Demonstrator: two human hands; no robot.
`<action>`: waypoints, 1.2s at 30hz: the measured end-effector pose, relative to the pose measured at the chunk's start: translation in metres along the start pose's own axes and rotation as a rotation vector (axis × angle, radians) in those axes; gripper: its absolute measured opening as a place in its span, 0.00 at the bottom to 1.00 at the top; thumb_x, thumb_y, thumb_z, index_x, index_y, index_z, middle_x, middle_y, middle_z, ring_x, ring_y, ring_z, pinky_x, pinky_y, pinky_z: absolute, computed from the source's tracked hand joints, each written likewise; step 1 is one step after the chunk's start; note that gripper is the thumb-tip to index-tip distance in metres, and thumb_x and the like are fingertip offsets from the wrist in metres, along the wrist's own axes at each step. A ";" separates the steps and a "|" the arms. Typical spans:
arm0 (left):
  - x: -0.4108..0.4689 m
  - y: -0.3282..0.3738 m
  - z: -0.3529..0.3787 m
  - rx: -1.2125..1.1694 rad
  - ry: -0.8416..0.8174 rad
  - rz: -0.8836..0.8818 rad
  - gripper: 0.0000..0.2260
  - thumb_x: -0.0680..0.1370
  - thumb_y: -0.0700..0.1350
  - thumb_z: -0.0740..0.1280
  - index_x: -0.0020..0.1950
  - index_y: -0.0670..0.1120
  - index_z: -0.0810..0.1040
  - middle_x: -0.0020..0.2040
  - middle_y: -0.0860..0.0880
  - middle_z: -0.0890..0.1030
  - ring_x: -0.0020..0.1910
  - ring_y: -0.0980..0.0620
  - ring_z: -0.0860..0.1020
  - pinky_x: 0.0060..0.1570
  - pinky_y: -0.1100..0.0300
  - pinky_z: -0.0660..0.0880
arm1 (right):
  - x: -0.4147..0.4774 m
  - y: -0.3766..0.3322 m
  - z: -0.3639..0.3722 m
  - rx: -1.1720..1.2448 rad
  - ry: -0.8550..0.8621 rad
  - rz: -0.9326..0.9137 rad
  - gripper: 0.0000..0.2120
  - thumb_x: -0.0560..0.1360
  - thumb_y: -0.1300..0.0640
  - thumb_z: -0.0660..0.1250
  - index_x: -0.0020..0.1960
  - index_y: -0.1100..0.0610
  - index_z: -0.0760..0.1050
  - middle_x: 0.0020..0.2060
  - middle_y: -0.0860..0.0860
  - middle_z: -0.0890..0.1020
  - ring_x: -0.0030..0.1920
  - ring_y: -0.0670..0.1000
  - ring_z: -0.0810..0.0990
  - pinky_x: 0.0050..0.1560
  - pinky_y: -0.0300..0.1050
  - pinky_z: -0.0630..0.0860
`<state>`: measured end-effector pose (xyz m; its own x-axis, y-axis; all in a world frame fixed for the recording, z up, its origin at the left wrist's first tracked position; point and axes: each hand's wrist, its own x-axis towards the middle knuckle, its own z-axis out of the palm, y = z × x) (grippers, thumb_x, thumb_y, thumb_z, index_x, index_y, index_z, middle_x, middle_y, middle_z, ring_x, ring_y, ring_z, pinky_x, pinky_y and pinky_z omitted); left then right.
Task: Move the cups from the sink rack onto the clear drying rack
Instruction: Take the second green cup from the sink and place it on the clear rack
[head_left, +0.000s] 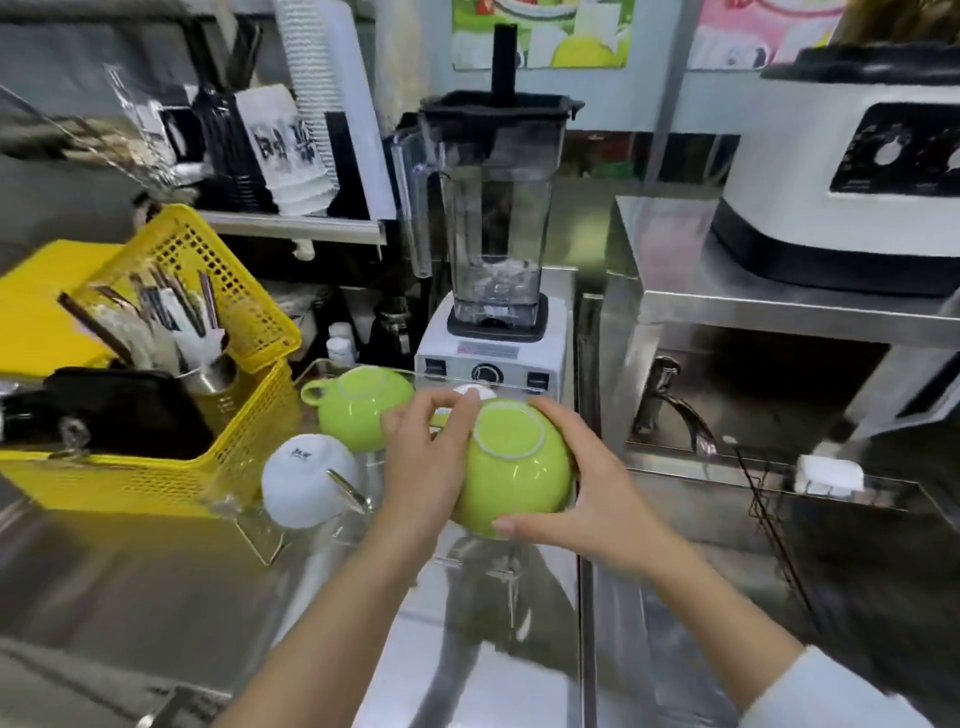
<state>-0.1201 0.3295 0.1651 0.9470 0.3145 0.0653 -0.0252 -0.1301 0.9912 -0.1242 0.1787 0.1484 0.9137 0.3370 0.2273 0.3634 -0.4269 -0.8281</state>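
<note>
An upside-down green cup (511, 467) is held between both hands over the clear drying rack (332, 525). My left hand (423, 457) grips its left side, fingers over the base rim. My right hand (582, 483) cups its right side with the thumb under the front. A second green cup (353, 410), upside down with its handle to the left, stands on the rack behind. A white cup (304, 480) lies inverted at the rack's front left. Another white cup (475, 391) peeks out behind my left fingers. The dark wire sink rack (779, 525) hangs in the sink at right.
A yellow basket (208, 431) with utensils stands left of the rack. A blender (493, 270) stands right behind it. The faucet (670, 405) and a white sponge (828, 474) are at the sink. A white machine (852, 171) sits on a steel shelf at right.
</note>
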 end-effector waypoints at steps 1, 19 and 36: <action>0.000 -0.003 -0.005 0.026 0.000 0.015 0.05 0.72 0.55 0.65 0.42 0.54 0.76 0.55 0.49 0.69 0.51 0.53 0.73 0.53 0.56 0.67 | 0.002 0.000 0.006 0.005 -0.005 0.017 0.42 0.50 0.34 0.73 0.58 0.24 0.55 0.60 0.31 0.67 0.60 0.32 0.67 0.57 0.29 0.65; 0.008 -0.036 -0.026 0.376 -0.139 0.023 0.21 0.63 0.57 0.61 0.52 0.49 0.72 0.53 0.51 0.62 0.59 0.48 0.63 0.57 0.57 0.60 | 0.009 0.019 0.039 -0.216 -0.114 0.138 0.43 0.50 0.29 0.69 0.62 0.37 0.58 0.53 0.43 0.72 0.57 0.44 0.60 0.50 0.36 0.63; 0.020 -0.053 -0.027 0.290 -0.105 0.009 0.08 0.73 0.45 0.64 0.51 0.50 0.71 0.54 0.50 0.69 0.61 0.49 0.62 0.59 0.56 0.60 | 0.019 0.019 0.040 -0.252 -0.109 0.085 0.49 0.53 0.35 0.75 0.68 0.44 0.58 0.54 0.44 0.71 0.55 0.41 0.57 0.57 0.39 0.57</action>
<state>-0.1082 0.3681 0.1173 0.9754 0.2154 0.0465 0.0446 -0.3997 0.9156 -0.1069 0.2109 0.1162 0.9227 0.3738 0.0947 0.3327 -0.6479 -0.6852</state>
